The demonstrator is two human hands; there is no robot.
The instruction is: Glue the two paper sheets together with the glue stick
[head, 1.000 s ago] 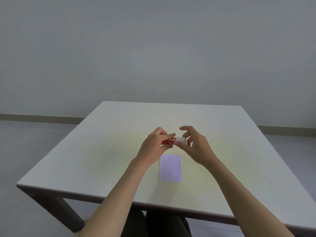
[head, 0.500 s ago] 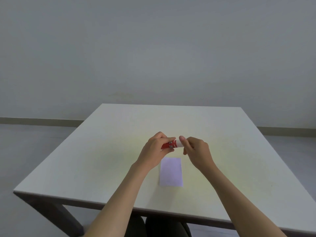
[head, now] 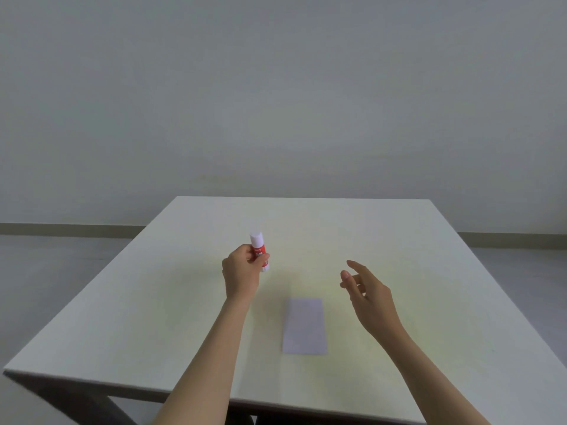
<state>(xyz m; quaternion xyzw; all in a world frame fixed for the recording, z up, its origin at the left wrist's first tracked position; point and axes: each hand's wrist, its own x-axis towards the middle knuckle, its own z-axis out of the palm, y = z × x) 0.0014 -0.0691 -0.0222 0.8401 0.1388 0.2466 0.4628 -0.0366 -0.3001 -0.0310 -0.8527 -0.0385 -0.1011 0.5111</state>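
Note:
My left hand grips a red and white glue stick, held nearly upright with its white cap end pointing up, above the table left of centre. A pale lilac paper sheet lies flat on the white table between my forearms, nearer the front edge. I can make out only one sheet outline; whether a second lies under it is not visible. My right hand hovers to the right of the paper, fingers spread, holding nothing.
The square white table fills the lower half of the view, with its front edge close to my body. A plain grey wall and a floor with a dark baseboard lie behind.
My hands were together at the glue stick above the paper. They have separated: the left carried the stick to the left and turned it upright, the right let go and moved right.

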